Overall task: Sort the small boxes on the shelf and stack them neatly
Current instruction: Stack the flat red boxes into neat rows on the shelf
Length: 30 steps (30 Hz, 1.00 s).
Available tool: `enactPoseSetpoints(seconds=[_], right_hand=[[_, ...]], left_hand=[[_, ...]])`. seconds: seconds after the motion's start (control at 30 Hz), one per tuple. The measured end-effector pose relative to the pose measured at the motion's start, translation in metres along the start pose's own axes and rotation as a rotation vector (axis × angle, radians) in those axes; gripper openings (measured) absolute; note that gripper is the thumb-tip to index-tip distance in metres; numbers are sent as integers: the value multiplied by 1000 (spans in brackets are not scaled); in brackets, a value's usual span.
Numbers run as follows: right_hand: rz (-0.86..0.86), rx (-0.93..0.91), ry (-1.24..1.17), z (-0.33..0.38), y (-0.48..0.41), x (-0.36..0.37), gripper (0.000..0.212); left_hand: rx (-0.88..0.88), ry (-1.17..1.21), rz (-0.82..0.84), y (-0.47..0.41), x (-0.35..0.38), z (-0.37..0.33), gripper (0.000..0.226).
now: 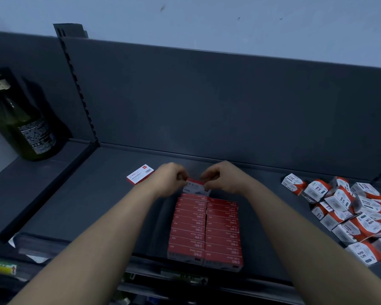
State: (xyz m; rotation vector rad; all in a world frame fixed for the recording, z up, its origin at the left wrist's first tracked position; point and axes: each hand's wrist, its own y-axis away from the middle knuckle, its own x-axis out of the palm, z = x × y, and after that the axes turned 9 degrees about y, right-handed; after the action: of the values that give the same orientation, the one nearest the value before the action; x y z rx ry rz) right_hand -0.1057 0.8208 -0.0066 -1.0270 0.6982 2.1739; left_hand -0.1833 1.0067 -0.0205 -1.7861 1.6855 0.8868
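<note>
Two neat rows of several small red boxes [205, 230] stand on edge on the dark shelf [97, 201], running from its front lip toward the back. At the far end of the left row, my left hand [171, 178] and my right hand [222, 178] pinch one red-and-white box [196, 186] from both sides, holding it upright just above the row. Another box of the same kind [140, 174] lies flat on the shelf to the left of my hands.
A loose heap of white-and-orange paper-clip boxes [348, 212] fills the shelf's right end. A dark green bottle [20, 126] stands on the neighbouring shelf at far left. The grey back panel [207, 102] rises behind. Lower shelves with goods show beneath the front lip.
</note>
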Motion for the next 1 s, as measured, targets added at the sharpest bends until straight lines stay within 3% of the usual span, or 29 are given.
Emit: enactPoseSetpoints(seconds=[0.1, 0.2, 0.3, 0.43, 0.5, 0.6, 0.73, 0.87, 1.0], right_hand=[[92, 50, 12, -8, 3, -1, 17], [164, 49, -85, -7, 5, -2, 17], [183, 36, -80, -4, 6, -2, 18], [196, 55, -10, -2, 4, -1, 15], [93, 63, 33, -2, 2, -1, 16], [-104, 52, 179, 4, -5, -2, 20], [-129, 43, 288, 15, -26, 7, 24], [-91, -16, 324, 30, -49, 23, 24], [-64, -63, 286, 40, -65, 33, 35]], left_hand=[[-37, 19, 74, 3, 0, 13, 9], [-76, 200, 114, 6, 0, 17, 3], [-87, 261, 146, 8, -1, 17, 13], [-91, 185, 138, 13, -4, 17, 20], [-82, 100, 97, 16, -8, 18, 25], [-84, -82, -71, 18, -23, 26, 22], [-208, -246, -241, 16, -43, 51, 30], [-346, -285, -186, 16, -46, 65, 38], [-367, -241, -157, 14, -42, 71, 15]])
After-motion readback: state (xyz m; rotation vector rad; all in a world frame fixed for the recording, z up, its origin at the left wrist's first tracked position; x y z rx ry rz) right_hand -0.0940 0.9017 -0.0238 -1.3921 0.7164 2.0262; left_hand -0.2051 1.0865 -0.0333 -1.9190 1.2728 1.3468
